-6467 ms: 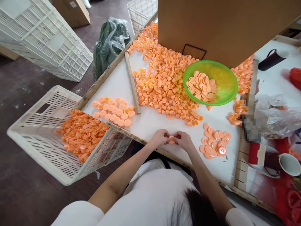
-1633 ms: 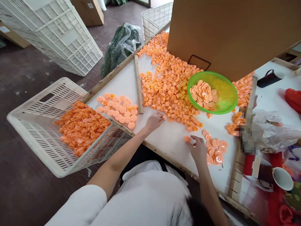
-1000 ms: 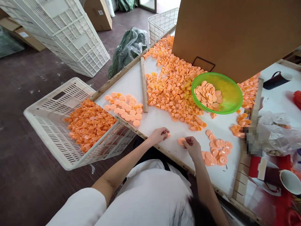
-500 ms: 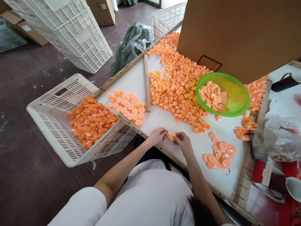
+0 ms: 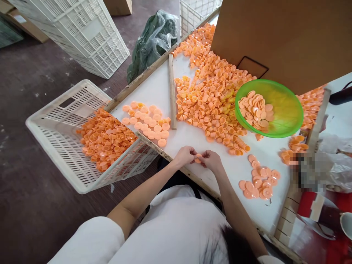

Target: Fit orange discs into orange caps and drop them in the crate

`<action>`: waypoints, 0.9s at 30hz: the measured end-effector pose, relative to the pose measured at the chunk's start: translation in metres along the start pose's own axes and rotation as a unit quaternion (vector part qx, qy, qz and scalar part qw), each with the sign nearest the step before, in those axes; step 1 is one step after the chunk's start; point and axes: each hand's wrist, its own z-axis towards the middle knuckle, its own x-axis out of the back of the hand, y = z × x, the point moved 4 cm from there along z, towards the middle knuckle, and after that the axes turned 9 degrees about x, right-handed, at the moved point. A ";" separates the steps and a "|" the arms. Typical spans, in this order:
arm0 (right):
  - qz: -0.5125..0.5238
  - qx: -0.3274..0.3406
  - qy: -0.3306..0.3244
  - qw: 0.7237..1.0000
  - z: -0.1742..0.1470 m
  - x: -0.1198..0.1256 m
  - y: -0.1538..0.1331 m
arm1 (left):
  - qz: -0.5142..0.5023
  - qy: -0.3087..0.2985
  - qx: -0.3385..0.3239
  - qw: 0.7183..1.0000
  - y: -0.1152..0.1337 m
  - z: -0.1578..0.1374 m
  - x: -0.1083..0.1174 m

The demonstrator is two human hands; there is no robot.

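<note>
My left hand (image 5: 183,156) and my right hand (image 5: 211,161) meet at the near edge of the white table (image 5: 154,91), both pinching one small orange cap piece (image 5: 198,158) between their fingertips. A big heap of orange cup-shaped caps (image 5: 211,99) lies farther out. Flat orange discs (image 5: 260,178) lie in a small group to the right of my right hand. A green bowl (image 5: 286,110) behind them holds more discs. Finished orange caps (image 5: 147,123) sit to the left of my left hand.
A tilted white slatted crate (image 5: 52,135) with several orange caps leans against the table's left corner. A wooden stick (image 5: 172,91) lies on the table. A large cardboard box (image 5: 280,36) stands at the back. Stacked white crates (image 5: 82,33) and a green bag (image 5: 151,44) are on the floor.
My left hand took a cap from the heap and my right hand a disc from the small group. Both hands then came together at the near table edge, pressing the pieces together.
</note>
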 end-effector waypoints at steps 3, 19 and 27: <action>-0.008 -0.031 -0.020 0.999 0.006 0.001 -0.004 | 0.025 -0.008 0.004 1.000 0.003 0.005 0.001; -0.124 0.072 0.017 0.989 -0.012 0.002 -0.015 | 0.063 0.009 -0.017 0.998 0.006 0.001 -0.001; -0.082 0.093 0.045 0.991 -0.024 -0.001 -0.021 | 0.171 0.066 -0.070 0.981 0.023 -0.013 0.006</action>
